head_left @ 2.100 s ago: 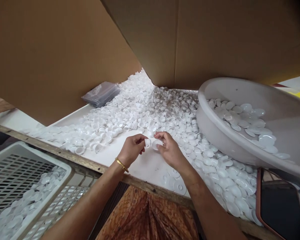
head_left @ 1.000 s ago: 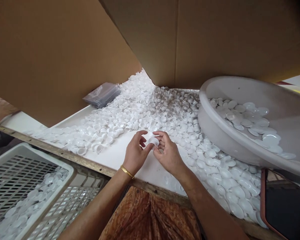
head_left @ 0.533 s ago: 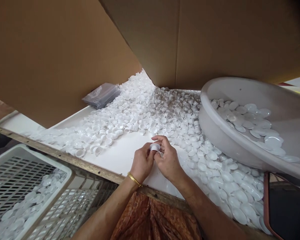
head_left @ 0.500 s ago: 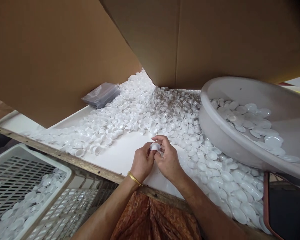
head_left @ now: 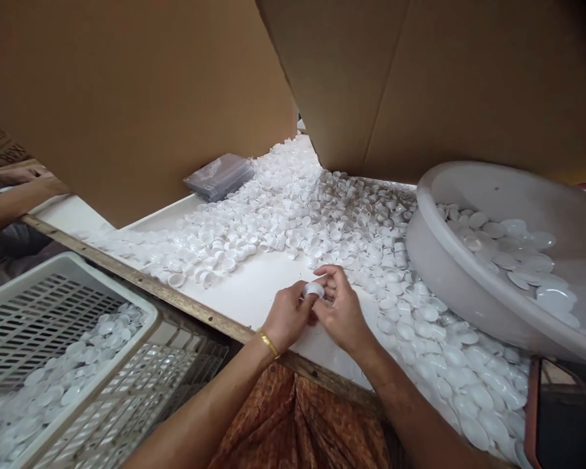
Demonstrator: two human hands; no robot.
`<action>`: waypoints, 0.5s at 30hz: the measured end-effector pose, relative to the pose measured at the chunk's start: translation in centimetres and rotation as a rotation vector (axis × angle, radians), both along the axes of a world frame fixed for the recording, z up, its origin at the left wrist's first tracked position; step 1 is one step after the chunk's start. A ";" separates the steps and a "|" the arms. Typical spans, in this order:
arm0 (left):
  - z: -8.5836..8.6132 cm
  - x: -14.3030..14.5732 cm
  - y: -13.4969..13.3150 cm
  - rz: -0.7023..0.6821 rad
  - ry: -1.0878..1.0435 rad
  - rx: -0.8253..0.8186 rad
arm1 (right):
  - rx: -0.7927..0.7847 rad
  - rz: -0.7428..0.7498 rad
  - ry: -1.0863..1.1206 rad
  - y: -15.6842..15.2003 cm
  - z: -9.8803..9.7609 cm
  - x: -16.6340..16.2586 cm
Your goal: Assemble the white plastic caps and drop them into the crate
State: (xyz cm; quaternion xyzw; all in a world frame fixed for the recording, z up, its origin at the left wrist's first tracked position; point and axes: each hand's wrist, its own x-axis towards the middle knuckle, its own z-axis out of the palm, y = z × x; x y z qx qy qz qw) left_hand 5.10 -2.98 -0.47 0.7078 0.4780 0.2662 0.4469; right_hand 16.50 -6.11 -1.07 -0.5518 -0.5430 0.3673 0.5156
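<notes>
Over the near edge of the white tabletop (head_left: 256, 290), my hands are together at a small white round plastic cap (head_left: 314, 288). My left hand (head_left: 287, 317), with a gold bracelet at its wrist, pinches it between thumb and fingers. Around the cap's right side curl the thumb and fingers of my right hand (head_left: 342, 318), the index finger arched above it. The hidden fingertips leave the underside of the cap out of sight. Beyond my hands spreads a heap of small white cup-shaped pieces (head_left: 273, 225). Flatter white oval discs (head_left: 452, 365) lie to the right.
A large pale basin (head_left: 432, 260) holding white discs stands at the right, with a phone (head_left: 566, 417) below it. Cardboard sheets (head_left: 176, 98) rise behind. A plastic packet (head_left: 219, 176) lies by the heap. A slotted crate (head_left: 149, 319) is lower left; another person's arm (head_left: 24, 198) is far left.
The view has shifted, so things sit further right and the other person's arm shows at left. My hands remain around the cap, which has turned slightly.
</notes>
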 end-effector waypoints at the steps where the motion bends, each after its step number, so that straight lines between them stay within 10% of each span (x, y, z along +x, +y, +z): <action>1: 0.0 -0.9 -0.3 -0.009 -0.012 -0.044 | -0.015 0.074 0.021 -0.1 -0.1 -0.4; 9: -1.2 -1.7 -1.3 0.025 0.071 0.007 | -0.033 0.115 0.092 -0.1 -0.5 -1.0; 15: 1.3 -3.0 0.1 0.090 -0.091 -0.135 | -0.031 0.234 0.207 0.2 0.2 0.1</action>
